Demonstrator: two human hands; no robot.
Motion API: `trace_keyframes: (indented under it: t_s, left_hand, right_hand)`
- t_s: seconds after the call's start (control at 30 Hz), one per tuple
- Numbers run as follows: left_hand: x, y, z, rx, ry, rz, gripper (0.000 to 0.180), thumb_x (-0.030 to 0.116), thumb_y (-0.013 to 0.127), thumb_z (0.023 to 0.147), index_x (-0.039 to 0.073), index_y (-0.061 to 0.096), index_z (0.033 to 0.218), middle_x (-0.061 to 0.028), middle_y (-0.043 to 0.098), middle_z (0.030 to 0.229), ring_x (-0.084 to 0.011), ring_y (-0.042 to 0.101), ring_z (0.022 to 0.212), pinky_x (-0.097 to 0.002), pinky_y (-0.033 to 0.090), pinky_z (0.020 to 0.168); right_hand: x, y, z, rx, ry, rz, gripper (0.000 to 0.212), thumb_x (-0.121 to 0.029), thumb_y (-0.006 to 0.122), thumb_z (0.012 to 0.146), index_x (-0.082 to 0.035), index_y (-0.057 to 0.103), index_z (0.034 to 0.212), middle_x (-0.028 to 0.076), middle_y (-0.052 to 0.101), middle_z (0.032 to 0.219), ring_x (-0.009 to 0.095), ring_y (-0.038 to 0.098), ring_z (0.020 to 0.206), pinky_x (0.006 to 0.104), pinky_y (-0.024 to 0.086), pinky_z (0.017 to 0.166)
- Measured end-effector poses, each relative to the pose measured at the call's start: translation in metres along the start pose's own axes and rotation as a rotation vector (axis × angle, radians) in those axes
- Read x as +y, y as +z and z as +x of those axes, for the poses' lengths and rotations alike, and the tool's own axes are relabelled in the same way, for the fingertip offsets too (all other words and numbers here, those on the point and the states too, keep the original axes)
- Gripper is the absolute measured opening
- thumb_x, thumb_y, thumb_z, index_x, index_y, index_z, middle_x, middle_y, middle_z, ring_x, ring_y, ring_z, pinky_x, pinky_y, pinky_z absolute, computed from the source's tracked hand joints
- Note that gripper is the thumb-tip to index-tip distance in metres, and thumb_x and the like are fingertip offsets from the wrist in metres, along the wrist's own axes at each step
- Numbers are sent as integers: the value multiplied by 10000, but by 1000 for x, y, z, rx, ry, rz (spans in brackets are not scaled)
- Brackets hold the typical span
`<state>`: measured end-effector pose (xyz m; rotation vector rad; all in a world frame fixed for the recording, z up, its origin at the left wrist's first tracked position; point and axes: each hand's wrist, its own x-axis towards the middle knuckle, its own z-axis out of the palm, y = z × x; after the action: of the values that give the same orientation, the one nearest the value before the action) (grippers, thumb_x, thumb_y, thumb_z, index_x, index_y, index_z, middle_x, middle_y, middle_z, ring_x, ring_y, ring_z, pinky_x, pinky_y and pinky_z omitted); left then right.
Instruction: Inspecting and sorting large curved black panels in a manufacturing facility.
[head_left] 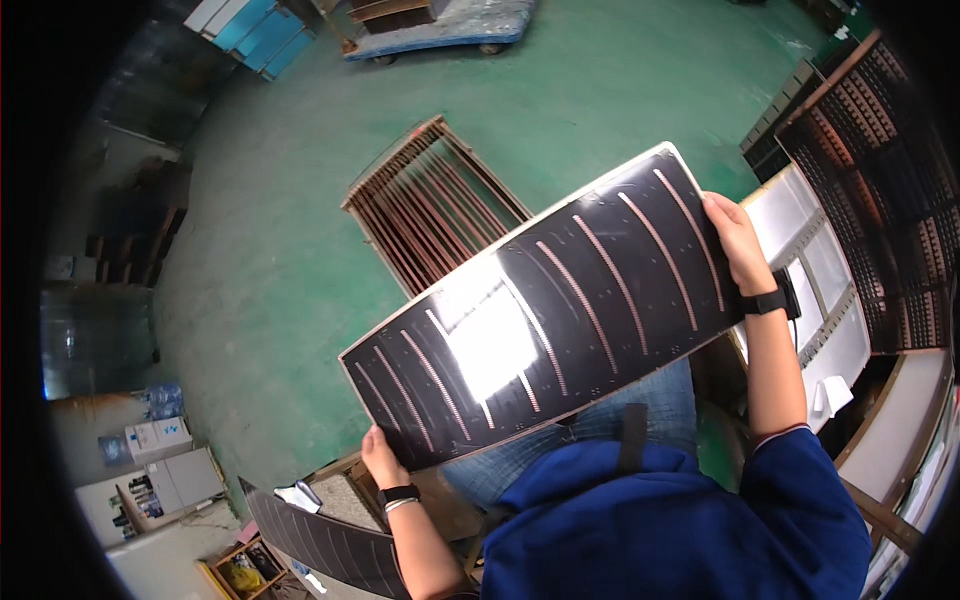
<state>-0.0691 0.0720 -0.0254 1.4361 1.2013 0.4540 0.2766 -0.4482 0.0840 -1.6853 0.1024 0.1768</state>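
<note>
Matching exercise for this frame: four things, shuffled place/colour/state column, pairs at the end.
Things
1. striped panel
2. slatted rack
3. platform trolley
4. left hand

Descriptions
A. at the striped panel's lower-left corner
B. blue-edged, at the top of the view
C. black, with bright glare
D. on the green floor, partly hidden by the striped panel

Pairs: 1-C, 2-D, 3-B, 4-A

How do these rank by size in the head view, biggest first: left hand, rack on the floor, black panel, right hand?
1. Black panel
2. Rack, partly hidden behind the panel
3. Right hand
4. Left hand
</note>
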Motion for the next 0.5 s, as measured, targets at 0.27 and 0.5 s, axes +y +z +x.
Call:
trace_keyframes:
  t_s: [0.27,0.5]
  left_hand:
    - [104,17,-45,-197,243,-474,177,93,520,927,33,552,1090,-45,599,1084,-132,561,999,-268,436,918]
    - [152,28,-41,-523,57,-844,279,282,466,921,65,525,1085,-86,496,1298,-227,477,1178,-368,409,974]
  right_hand:
    - [-27,-34,13,-9,-278,172,313,-151,488,947,-33,496,1237,34,585,1121,100,550,1016,244,424,910]
    - [-56,-36,28,-512,-582,1011,290,-279,424,970,-114,505,1194,103,352,1423,230,359,1290,392,321,1067]
